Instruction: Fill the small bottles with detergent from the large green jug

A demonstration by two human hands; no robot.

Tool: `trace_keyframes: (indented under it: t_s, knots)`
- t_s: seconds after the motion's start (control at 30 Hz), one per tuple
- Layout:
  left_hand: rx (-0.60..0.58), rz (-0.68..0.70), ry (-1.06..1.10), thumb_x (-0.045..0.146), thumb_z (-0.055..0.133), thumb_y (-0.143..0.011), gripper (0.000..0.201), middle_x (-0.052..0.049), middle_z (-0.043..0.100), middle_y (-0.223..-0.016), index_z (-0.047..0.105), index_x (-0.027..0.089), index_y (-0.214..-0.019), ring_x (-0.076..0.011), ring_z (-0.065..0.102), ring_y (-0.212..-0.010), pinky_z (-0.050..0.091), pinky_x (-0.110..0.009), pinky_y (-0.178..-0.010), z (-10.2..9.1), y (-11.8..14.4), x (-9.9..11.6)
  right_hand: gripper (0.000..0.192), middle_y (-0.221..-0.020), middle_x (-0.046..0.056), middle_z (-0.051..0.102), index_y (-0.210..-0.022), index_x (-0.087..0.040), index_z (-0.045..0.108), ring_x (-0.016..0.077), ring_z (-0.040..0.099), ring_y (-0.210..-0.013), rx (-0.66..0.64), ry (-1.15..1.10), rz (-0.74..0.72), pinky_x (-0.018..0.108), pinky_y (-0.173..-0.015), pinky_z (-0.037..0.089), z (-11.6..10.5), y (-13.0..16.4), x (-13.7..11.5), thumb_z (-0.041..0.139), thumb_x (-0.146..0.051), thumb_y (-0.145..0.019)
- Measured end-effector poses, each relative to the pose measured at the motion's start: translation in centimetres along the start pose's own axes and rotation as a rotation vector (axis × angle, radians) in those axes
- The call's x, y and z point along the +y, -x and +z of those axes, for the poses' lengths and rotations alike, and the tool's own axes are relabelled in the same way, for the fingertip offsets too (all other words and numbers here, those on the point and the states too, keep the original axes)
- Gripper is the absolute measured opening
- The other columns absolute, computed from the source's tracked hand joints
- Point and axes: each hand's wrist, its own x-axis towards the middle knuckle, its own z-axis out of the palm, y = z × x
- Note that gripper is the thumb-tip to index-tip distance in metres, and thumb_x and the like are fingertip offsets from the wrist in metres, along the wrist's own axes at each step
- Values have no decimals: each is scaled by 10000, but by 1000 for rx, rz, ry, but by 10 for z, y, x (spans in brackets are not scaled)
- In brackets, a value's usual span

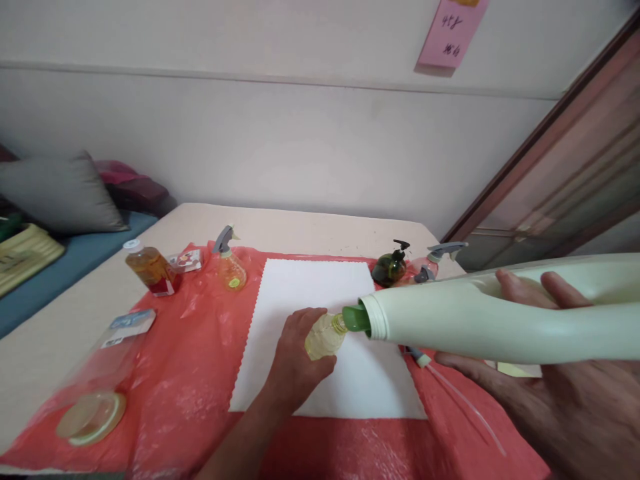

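Note:
My left hand (299, 357) is wrapped round a small clear yellowish bottle (325, 338), tilted over a white cloth (310, 280). My right hand (565, 387) grips a large pale green jug (450, 313) by its handle and underside. The jug lies nearly level, its green spout (355, 319) at the mouth of the small bottle. Whether liquid is flowing I cannot make out. Below the jug, a grey spray head (417, 357) with a long clear tube rests on the red plastic sheet (190, 373).
An amber bottle (153, 270) and a clear spray bottle (232, 267) stand at the left. A dark green pump bottle (390, 267) and a pinkish spray bottle (431, 263) are at the back right. Near the front left lies a round lid (93, 417).

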Motion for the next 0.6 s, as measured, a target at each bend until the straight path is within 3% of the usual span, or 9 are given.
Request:
trace_keyframes:
  t_s: [0.47,0.6]
  knots:
    - [-3,1,-4,132,673,-645,627,-76,567,-1261,556,249,-1250,-294,517,-1193,394,-500,-1041,-1,-1,2,860,-1237,154,684,-1449,-136,437,355,507,-1319,30,25,-74,487,-1105,439,-2,-2,2,743,-512,-738]
    - [-7,1,-13,136,680,-649,634,-76,564,-1269,549,255,-1258,-295,511,-1200,390,-505,-1044,-1,0,1,899,-1239,139,687,-1486,-154,370,360,508,-1317,22,14,-59,504,-1064,478,-2,-3,0,724,-528,-750]
